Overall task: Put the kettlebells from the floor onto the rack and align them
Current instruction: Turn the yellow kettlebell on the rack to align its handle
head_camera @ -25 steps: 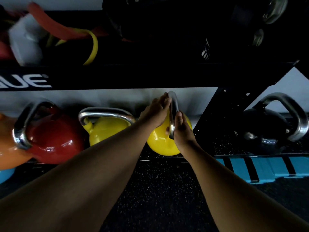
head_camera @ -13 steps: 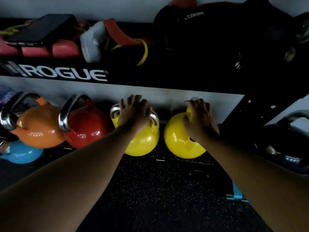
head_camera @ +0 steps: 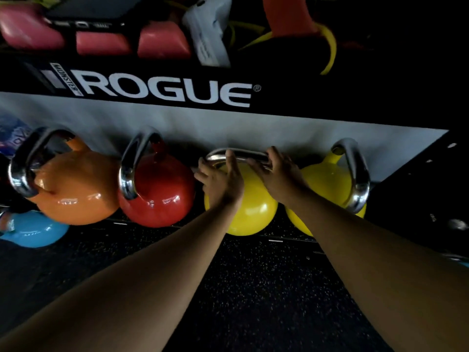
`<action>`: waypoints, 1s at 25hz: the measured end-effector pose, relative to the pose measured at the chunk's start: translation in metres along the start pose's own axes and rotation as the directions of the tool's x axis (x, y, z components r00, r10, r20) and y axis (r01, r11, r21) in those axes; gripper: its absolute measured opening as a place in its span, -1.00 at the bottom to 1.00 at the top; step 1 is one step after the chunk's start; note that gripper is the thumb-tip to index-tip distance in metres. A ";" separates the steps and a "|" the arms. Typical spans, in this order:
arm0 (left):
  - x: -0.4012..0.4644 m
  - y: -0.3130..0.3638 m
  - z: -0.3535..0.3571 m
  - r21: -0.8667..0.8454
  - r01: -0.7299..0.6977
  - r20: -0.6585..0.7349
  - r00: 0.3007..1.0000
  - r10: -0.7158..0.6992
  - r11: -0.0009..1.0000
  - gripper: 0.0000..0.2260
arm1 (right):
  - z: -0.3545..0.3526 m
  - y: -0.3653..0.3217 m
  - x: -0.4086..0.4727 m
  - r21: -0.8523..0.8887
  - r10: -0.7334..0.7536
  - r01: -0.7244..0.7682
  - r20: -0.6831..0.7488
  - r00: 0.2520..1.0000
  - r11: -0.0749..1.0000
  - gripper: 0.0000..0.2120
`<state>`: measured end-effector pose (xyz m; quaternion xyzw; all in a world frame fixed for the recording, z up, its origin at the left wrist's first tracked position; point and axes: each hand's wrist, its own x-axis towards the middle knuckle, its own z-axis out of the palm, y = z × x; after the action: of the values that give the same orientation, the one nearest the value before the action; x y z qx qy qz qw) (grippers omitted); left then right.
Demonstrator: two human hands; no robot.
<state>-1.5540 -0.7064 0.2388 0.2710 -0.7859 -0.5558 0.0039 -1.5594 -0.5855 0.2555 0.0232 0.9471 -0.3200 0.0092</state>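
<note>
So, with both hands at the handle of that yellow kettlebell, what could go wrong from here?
1. The left hand and right hand lie open on the handle, not wrapped; turning the yellow kettlebell this way, they may slip.
2. The red kettlebell and second yellow kettlebell stand close on both sides, so fingers could get pinched.
3. It sits near the shelf's front edge and might roll off.

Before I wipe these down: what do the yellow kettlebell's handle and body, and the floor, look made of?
Handle: bare polished metal, likely steel, with mirror-like glints. Yellow kettlebell body: glossy painted or coated metal, with soft highlights. Floor: black speckled matting, probably rubber, matte.
</note>
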 end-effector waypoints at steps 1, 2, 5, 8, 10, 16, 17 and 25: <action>0.010 0.000 -0.001 -0.010 -0.009 0.032 0.999 0.010 1.000 -0.28 | 0.004 -0.004 -0.004 0.037 0.029 -0.026 -0.063 0.998 0.999 -0.51; 0.022 0.000 -0.004 -0.032 -0.053 0.093 0.994 0.056 0.998 -0.31 | 0.009 -0.008 -0.011 0.087 0.064 -0.053 -0.131 0.989 0.995 -0.54; 0.047 -0.005 -0.019 -0.173 -0.202 0.306 0.919 0.247 0.964 -0.38 | 0.023 -0.020 -0.039 0.203 0.115 -0.060 -0.269 0.956 0.977 -0.63; 0.045 -0.009 -0.013 -0.225 -0.210 0.393 0.874 0.286 0.951 -0.39 | 0.025 -0.011 -0.036 0.477 0.182 -0.124 -0.079 0.980 0.870 -0.63; 0.050 -0.003 -0.008 -0.227 -0.194 0.427 0.861 0.276 0.954 -0.44 | 0.028 -0.010 -0.028 0.590 0.170 -0.134 -0.006 0.985 0.796 -0.63; 0.076 0.006 -0.002 -0.226 -0.191 0.553 0.783 0.287 0.955 -0.50 | 0.051 -0.034 -0.039 0.776 0.309 -0.173 -0.030 0.951 0.606 -0.64; 0.075 0.008 -0.002 -0.218 -0.203 0.563 0.773 0.293 0.955 -0.51 | 0.053 -0.038 -0.037 0.777 0.308 -0.180 -0.018 0.951 0.603 -0.62; 0.088 0.015 0.001 -0.192 -0.228 0.553 0.778 0.297 0.954 -0.52 | 0.073 -0.056 -0.029 0.796 0.257 -0.093 -0.081 0.963 0.598 -0.66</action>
<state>-1.6360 -0.7396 0.2256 -0.0230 -0.7468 -0.6495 -0.1410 -1.5325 -0.6753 0.2323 0.1479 0.7006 -0.6955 -0.0595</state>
